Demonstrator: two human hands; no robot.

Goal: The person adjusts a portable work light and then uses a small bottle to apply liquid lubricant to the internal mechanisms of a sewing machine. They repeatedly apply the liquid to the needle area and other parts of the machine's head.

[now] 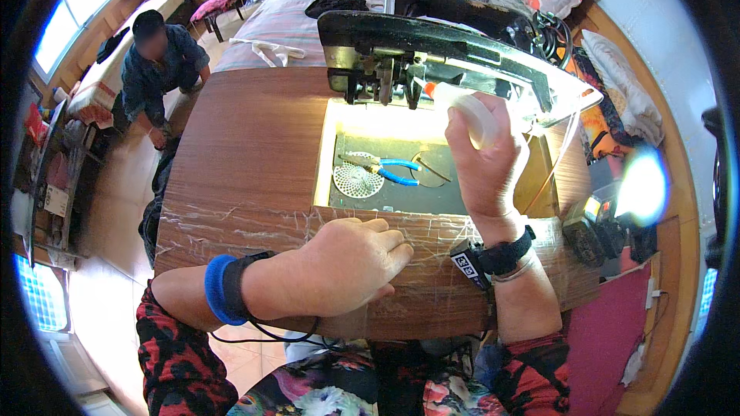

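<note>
A black sewing machine (432,46) is tipped back on its hinges, baring the metal parts of its underside. In my right hand (489,158) is a whitish plastic squeeze bottle (474,117), closed in my fingers, its red-orange tip pointing at those parts. My left hand (339,266) rests on the near edge of the wooden sewing table (247,131), fingers loosely bent and nothing visible in them. Between the hands and the machine, a lit recess (416,196) in the tabletop holds pliers (393,169) with blue handles, a round white lattice disc (358,182) and a thin curved metal piece (433,172).
Behind the machine lies a bed (277,11) with a striped cover. A person (158,69) sits at the far left beside the table. A bright lamp glare (642,185) shows at the right, near dark boxes (590,227). Cables (555,35) hang at the machine's right end.
</note>
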